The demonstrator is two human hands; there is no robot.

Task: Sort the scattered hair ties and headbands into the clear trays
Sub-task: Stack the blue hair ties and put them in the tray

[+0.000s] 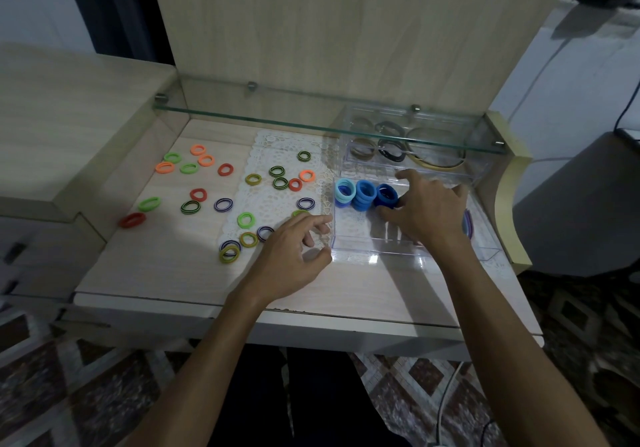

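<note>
Over the near tray, the right hand pinches a blue tie; the left hand hovers loose-fingered over the bench, holding nothing.

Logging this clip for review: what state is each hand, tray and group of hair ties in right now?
Left hand: open, fingers relaxed, holding nothing.
Right hand: fingers on the blue hair ties.
Blue hair ties: stacked in the near clear tray.
Far clear tray: holds headbands.
Scattered hair ties: loose on the table, unsorted.
</note>
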